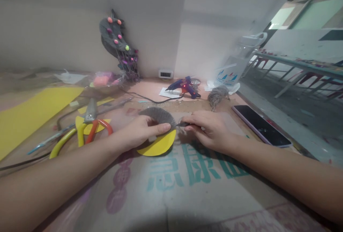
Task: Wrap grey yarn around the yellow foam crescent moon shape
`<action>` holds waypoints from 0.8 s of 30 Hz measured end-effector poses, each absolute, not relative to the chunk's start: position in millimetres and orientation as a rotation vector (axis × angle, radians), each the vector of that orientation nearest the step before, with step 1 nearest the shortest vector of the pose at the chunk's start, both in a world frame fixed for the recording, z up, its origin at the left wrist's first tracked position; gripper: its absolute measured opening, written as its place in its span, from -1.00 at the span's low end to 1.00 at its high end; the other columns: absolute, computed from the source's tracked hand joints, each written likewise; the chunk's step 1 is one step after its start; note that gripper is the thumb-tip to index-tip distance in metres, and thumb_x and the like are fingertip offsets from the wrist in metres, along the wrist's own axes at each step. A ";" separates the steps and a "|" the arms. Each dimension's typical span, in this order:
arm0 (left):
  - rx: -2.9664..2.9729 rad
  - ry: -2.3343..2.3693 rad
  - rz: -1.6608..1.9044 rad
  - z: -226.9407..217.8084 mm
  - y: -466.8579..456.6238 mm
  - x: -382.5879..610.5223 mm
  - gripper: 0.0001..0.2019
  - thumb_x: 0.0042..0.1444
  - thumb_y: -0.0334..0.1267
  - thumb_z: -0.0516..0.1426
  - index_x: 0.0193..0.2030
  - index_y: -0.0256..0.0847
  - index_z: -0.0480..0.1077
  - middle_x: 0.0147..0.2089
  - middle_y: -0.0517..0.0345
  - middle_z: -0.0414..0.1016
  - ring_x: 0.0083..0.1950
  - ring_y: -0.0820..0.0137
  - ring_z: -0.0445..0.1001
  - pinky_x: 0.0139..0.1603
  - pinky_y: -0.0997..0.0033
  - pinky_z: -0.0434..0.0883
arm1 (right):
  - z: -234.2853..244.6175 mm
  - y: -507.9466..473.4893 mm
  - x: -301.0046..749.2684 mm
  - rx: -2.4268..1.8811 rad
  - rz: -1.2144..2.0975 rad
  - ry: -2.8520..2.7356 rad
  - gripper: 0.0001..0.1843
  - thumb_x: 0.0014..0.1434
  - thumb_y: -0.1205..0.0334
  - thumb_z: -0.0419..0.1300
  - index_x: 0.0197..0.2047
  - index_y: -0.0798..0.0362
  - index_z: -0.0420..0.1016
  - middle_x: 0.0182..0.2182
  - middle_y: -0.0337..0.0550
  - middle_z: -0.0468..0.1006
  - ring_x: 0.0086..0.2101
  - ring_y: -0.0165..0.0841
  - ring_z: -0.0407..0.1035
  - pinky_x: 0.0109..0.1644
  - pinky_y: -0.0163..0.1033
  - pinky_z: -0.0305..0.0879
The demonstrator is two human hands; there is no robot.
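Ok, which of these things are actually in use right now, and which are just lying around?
In use:
yellow disc, held by the left hand
grey twine laid over it, its end pinched by the right hand

Lying about:
glue gun
twine ball
phone
cutting tools
yellow sheet

A round yellow card disc (160,145) lies flat on the cardboard-covered worktop (187,196). Its far half is wrapped in grey yarn (158,115), forming a fuzzy arc. A dark yarn end (181,124) leads sideways from the arc's right edge.
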State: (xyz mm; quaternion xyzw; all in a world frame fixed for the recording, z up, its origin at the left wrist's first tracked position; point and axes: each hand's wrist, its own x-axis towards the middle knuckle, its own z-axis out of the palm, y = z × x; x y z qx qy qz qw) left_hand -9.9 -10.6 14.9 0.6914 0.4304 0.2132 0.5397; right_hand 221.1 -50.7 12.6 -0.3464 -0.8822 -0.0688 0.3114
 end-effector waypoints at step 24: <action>1.753 1.036 0.493 16.9 -10.5 -8.5 -0.62 0.02 0.10 0.19 -0.40 -0.23 0.48 -0.51 0.24 0.43 -0.53 0.49 0.28 -0.55 0.52 0.17 | 20.2 -55.4 222.6 -1.007 -0.316 -2.442 -0.74 0.31 0.23 -0.01 -0.11 0.13 0.47 -0.39 -0.09 0.53 -0.38 -0.35 0.36 -0.35 -0.28 0.19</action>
